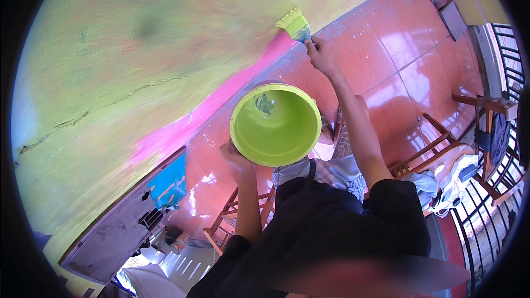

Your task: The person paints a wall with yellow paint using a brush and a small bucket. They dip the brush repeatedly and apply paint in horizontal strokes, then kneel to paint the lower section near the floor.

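Note:
My left hand (237, 156) holds a round bucket (275, 124) by its lower left side, in front of my body. The bucket's inside is coated yellow-green, with a bluish patch near its far wall. My right hand (322, 54) grips a wide paintbrush (295, 25) with yellow-green bristles and a paint-spotted blue ferrule. The bristles are spread and lie against or close to the lower wall (145, 49), which is streaked yellow-green over pink. A bright pink band (244, 78) runs low along the wall, above the floor.
Glossy reddish floor tiles (389, 45) with paint specks run along the wall. A wooden chair (439, 149) bearing cloths stands at the right, beside a metal railing (480, 223). Another wooden chair (225, 219) stands behind my left arm. A doorway with a blue cloth (167, 184) is at the lower left.

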`<state>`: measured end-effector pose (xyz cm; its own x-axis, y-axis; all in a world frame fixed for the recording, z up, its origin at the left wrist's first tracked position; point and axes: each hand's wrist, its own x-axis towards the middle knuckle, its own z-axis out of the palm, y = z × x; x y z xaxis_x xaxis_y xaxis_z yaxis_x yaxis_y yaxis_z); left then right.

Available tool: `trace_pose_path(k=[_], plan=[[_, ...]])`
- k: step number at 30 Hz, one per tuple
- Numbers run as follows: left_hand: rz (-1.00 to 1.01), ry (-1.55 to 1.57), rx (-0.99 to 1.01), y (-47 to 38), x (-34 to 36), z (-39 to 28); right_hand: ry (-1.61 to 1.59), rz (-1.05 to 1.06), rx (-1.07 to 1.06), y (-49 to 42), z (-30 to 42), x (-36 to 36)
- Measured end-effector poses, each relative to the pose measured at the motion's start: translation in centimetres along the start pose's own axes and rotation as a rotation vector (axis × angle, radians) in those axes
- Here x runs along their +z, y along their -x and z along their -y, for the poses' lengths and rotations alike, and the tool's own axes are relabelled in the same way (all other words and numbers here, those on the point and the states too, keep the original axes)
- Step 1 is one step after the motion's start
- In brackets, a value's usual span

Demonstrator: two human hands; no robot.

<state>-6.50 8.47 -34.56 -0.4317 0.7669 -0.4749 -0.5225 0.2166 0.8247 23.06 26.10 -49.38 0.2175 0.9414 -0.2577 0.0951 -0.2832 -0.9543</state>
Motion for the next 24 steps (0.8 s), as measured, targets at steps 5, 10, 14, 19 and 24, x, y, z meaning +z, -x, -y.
trace_pose_path(k=[5, 10, 14, 19, 24], plan=[[-0.023, -0.119, 0.055, -1.0, -0.3, -0.8, -0.019, 0.052, 0.418, -1.1, -1.6, -1.0], [-0.031, -0.121, -0.016, -0.3, -1.5, -3.4, -0.121, 0.116, 0.343, -0.3, 7.4, -2.5], [0.203, 0.032, -0.125, 0.4, -2.8, -5.5, -0.317, 0.125, 0.241, 3.5, 16.7, -4.6], [0.151, -0.12, -0.163, 0.5, -2.5, -5.0, -0.488, 0.216, 0.099, 6.3, 22.0, -9.5], [0.332, -0.016, -0.2, -3.4, -1.6, 0.4, -0.481, 0.198, -0.011, 3.5, 15.8, -8.4]])
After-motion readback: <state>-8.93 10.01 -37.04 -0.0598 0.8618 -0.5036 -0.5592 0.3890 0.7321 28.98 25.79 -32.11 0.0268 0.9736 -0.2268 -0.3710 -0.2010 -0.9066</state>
